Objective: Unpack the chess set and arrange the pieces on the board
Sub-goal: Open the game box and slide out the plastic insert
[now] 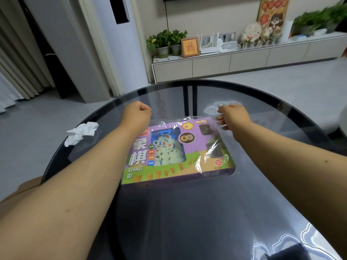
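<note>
- Head view, looking down over two bare forearms stretched across a round, dark glass desk (pixel 187 212) in a living room.
- Lying flat near the middle of the desk is the chess set box (pixel 178 152), purple and green, printed "XIANG QI". Its long axis runs left to right across the view, tilted slightly so the right end sits a little lower and nearer. The printed lid faces up, with the lettering upright toward the person.
- Clear plastic wrap (pixel 216 152) is partly loose over the right half of the box, wrinkled and lifting; it seems still attached.
- Through a window in the lid, pale round pieces (pixel 167 149) show, all still packed inside.
- The left hand (pixel 138 114) is at the box's far left corner, fingers curled into a fist; whether this grip has hold of wrap I cannot tell.
- The right hand (pixel 231 114) is at the far right corner, its grip apparently pinching a bit of wrap between thumb and fingers.
- A crumpled white tissue (pixel 81 133) lies at the desk's left edge.
- Progress, as a judgement: very early. The unwrapping is under way; the box is unopened, no board is out, no piece placed.
</note>
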The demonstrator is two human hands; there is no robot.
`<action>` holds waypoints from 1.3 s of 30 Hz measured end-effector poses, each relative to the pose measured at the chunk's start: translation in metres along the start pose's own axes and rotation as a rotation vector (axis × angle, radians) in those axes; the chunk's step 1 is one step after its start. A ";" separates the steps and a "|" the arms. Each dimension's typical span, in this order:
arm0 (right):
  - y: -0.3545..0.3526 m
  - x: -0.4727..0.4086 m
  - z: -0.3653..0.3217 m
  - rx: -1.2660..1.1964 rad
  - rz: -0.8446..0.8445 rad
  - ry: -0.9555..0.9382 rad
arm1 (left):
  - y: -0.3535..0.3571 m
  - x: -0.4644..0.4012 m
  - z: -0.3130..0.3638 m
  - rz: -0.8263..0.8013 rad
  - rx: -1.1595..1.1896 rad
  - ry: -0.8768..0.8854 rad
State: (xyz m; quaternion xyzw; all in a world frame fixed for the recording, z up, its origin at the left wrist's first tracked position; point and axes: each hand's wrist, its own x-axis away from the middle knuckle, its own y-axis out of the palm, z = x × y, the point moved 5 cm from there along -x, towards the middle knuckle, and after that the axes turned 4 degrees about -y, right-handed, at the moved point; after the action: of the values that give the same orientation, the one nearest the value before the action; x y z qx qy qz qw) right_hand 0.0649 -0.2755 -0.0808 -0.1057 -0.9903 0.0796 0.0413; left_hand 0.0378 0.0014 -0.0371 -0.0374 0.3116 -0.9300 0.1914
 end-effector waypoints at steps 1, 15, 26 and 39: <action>-0.001 0.003 0.002 0.006 -0.009 0.035 | -0.004 0.004 -0.001 0.004 -0.009 0.004; -0.023 0.071 0.011 -0.130 -0.042 0.384 | -0.036 0.073 -0.060 -0.013 -0.114 -0.300; -0.015 0.081 0.018 0.220 -0.159 0.490 | -0.026 0.087 -0.083 -0.103 0.217 -0.473; -0.007 0.083 0.014 -0.228 -0.140 0.350 | -0.020 0.105 -0.069 -0.213 0.547 -0.540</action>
State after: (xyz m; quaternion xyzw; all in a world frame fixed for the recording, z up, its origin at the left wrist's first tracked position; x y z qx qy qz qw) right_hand -0.0189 -0.2668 -0.0875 -0.0526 -0.9756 -0.0554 0.2057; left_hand -0.0787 0.0148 -0.0860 -0.2604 -0.0145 -0.9500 0.1719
